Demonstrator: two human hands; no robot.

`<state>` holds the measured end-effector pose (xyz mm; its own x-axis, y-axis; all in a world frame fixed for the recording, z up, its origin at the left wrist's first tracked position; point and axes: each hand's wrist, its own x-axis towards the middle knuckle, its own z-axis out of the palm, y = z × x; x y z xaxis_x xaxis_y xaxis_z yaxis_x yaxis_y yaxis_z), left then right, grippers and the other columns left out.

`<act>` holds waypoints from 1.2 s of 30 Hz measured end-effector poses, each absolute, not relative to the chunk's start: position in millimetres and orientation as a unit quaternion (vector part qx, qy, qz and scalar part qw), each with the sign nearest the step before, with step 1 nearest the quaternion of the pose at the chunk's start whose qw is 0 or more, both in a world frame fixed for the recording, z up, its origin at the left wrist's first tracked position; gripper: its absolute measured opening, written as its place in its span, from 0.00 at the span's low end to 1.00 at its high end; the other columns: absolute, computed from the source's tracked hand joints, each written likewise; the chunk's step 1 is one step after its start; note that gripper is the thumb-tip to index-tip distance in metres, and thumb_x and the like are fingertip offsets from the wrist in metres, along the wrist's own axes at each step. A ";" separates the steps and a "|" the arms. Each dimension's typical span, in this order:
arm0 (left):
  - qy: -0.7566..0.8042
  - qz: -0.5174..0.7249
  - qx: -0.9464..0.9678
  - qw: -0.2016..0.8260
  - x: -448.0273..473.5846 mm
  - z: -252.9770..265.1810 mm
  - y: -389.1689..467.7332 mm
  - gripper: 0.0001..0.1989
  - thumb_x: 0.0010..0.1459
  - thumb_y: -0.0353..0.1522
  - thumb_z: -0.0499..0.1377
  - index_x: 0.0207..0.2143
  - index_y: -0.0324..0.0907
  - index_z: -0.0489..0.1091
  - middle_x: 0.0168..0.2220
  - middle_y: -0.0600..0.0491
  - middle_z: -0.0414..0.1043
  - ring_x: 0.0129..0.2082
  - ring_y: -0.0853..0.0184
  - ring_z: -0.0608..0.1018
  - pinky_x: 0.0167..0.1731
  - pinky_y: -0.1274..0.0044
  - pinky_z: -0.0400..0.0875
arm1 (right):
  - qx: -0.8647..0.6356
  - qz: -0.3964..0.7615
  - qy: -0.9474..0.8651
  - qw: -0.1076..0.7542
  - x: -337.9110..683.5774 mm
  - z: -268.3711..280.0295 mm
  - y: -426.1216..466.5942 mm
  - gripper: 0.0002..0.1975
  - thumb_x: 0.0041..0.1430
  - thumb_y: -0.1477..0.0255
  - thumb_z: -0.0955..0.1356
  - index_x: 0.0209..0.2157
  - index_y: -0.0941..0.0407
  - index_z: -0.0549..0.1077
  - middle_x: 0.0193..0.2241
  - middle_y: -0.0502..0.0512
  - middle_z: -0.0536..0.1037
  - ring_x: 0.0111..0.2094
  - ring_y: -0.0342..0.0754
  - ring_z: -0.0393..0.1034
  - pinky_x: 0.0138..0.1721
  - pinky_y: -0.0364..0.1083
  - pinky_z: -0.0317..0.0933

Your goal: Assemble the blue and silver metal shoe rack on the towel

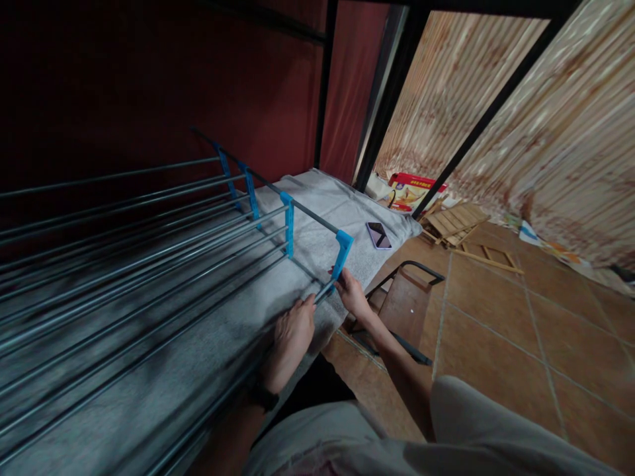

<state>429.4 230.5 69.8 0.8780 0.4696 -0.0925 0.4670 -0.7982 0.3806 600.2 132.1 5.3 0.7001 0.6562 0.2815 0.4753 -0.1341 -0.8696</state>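
Note:
A rack of long grey metal tubes (208,263) with blue plastic brackets lies across a grey cloth-covered surface, reaching out of view at the left. My left hand (294,330), with a dark band at its wrist, is closed around the end of the nearest tube. Just beyond it, my right hand (351,292) is closed at the lower end of the corner blue bracket (342,252), where the tube meets it. My fingers partly hide that joint. Other blue brackets (289,226) hold the tubes further along the end bar.
A phone (379,235) lies on the grey cloth (327,192) near its right edge. Beside the surface stands a brown chair (404,304) with a black frame. Wooden slatted pieces (454,221) and a red box (414,188) are on the tiled floor near the curtain.

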 end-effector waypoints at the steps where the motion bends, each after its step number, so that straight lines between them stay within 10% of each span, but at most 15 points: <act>1: 0.246 0.005 0.948 0.202 429.5 69.3 230.8 0.22 0.71 0.31 0.42 0.60 0.41 0.67 0.47 0.43 0.79 0.43 0.59 0.82 0.38 0.73 0.72 | -0.748 0.083 -0.380 0.538 600.4 5.6 131.9 0.13 0.62 0.69 0.64 0.49 0.55 0.69 0.45 0.59 0.79 0.49 0.52 0.74 0.56 0.54 0.66; 36: 0.268 -0.033 0.933 0.237 431.0 76.1 240.1 0.21 0.71 0.33 0.45 0.61 0.44 0.67 0.49 0.43 0.78 0.47 0.63 0.80 0.45 0.75 0.72 | -0.741 0.074 -0.388 0.543 598.3 -3.5 132.1 0.15 0.61 0.71 0.64 0.50 0.53 0.68 0.46 0.59 0.79 0.52 0.53 0.73 0.58 0.55 0.64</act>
